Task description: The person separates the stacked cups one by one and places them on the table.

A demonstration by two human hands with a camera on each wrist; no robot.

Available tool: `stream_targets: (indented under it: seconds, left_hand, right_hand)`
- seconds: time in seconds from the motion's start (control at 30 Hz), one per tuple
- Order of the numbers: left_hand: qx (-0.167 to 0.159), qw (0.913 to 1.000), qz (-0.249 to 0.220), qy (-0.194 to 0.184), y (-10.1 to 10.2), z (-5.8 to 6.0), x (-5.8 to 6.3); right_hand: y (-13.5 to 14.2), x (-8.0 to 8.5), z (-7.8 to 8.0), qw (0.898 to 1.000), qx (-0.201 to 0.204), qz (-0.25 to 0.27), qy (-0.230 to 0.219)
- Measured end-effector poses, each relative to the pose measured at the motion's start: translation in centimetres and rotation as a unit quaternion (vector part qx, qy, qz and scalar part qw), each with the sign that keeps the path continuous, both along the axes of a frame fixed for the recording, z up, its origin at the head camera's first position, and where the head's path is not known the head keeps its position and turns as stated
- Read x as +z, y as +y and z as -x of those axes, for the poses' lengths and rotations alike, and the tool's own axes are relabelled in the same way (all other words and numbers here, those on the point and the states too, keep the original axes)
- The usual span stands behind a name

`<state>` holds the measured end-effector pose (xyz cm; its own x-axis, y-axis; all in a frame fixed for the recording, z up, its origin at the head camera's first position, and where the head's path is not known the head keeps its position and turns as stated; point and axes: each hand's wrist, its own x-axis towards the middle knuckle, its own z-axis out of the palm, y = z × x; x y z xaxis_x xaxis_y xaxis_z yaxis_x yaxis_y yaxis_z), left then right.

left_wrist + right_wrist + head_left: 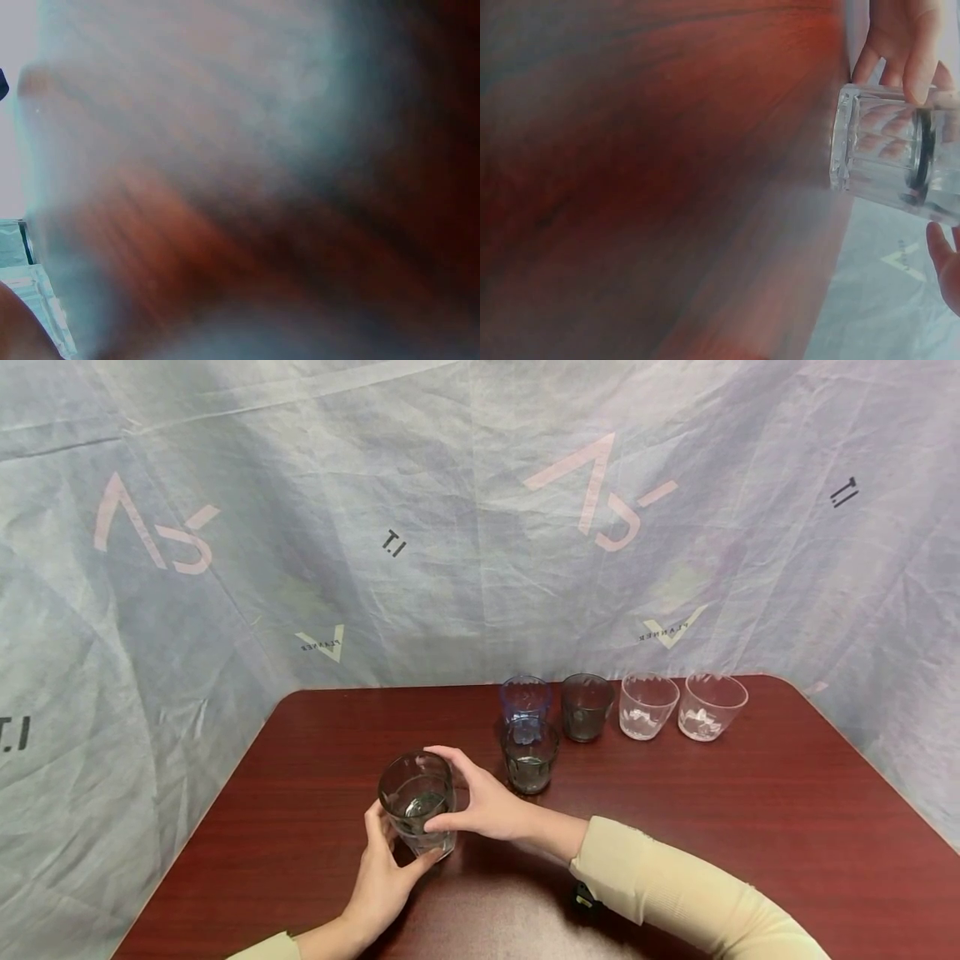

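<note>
A dark-tinted glass (401, 785) is nested in a clear glass (881, 139), both over the left-middle of the table. My left hand (382, 881) grips the lower clear glass between thumb and fingers; its fingers also show at the top of the right wrist view. Higher up, my right hand (487, 806) holds the dark glass, thumb in front and fingers round the far side. Part of the clear glass (45, 304) shows at the lower left of the left wrist view, which is mostly blurred table.
Another dark glass (529, 764) stands just beyond the right wrist, overlapping a blue glass (525, 693) behind it. To the right along the back are a dark glass (587, 710) and two clear glasses (647, 714). A small dark object (584, 897) lies by the right sleeve.
</note>
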<state>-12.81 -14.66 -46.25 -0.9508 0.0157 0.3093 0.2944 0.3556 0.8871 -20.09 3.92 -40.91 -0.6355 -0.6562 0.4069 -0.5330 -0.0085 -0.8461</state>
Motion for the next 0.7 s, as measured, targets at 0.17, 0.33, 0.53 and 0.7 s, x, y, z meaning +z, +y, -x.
stream_targets:
  seconds: [0.17, 0.33, 0.53, 0.7]
  left_hand:
    - [-0.007, 1.0, 0.004, 0.0, 0.0, 0.0, -0.1]
    - [-0.008, 1.0, 0.003, -0.002, -0.1, 0.0, -0.1]
    - [-0.008, 0.9999, 0.007, 0.006, 0.0, 0.0, -0.1]
    - [0.0, 0.9999, 0.008, 0.013, -0.1, 0.0, -0.2]
  right_hand:
    - [0.3, 2.0, -1.3, 1.0, -0.011, -0.015, 0.018]
    - [0.5, 2.9, -1.9, 1.0, -0.013, -0.018, 0.012]
    - [0.3, 1.9, -1.2, 1.0, -0.018, -0.008, 0.01]
    - [0.1, 0.9, -0.3, 0.999, -0.032, 0.009, 0.016]
